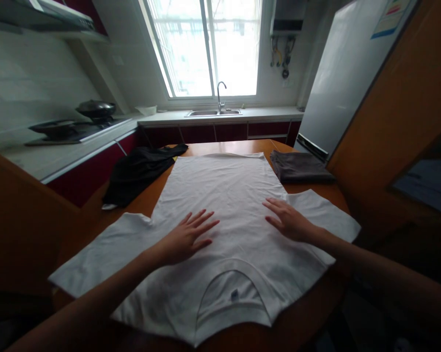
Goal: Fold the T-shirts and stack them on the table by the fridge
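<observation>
A white T-shirt (228, 195) lies spread on the wooden table, its neckline nearest me and its hem toward the window. Both sleeves stretch out to the sides, and a small dark label shows inside the collar. Over the left part of the chest is my left hand (186, 237), palm down with fingers spread. My right hand (288, 220) rests flat near the right armpit seam, its fingers pointing left and apart. Neither hand grips the cloth. Light wrinkles run across the shirt's middle.
A crumpled black garment (140, 171) lies at the table's left, a folded dark grey cloth (301, 167) at its right. Beyond the wooden table (235, 146) are a counter with a sink (213, 113), a stove with pans (96, 110) at left, and a fridge (338, 78) at right.
</observation>
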A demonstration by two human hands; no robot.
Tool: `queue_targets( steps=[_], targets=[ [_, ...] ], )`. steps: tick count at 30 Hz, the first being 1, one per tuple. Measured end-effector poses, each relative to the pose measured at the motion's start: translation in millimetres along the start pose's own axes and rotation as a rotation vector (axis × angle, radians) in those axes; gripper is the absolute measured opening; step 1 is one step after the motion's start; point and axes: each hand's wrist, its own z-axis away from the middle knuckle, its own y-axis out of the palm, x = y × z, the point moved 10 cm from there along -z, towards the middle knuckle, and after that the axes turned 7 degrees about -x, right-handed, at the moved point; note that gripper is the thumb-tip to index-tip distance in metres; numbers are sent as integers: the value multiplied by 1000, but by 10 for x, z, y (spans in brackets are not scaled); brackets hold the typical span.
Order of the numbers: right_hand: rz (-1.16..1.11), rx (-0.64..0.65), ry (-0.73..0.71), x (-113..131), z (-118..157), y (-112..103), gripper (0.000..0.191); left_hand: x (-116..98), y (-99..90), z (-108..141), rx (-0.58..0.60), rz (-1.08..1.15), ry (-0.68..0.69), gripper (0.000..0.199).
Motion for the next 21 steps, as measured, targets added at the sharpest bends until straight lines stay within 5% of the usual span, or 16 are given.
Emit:
queue_targets(
  steps=[3,9,15,21],
  targets=[
    [28,4,79,-173,-727,79,51,305,-59,-567,-24,13,-38,60],
    [168,13,287,-808,-1972,322,43,1317,-54,-1602,-158,-15,-217,58],
    [220,-6,418,-1463,-2696,464,40,2288,42,-2154,-222,26,-417,50],
    [235,31,502,-2102,-3158,610,53,3004,69,-2614,-218,-10,-498,45]
  ],
)
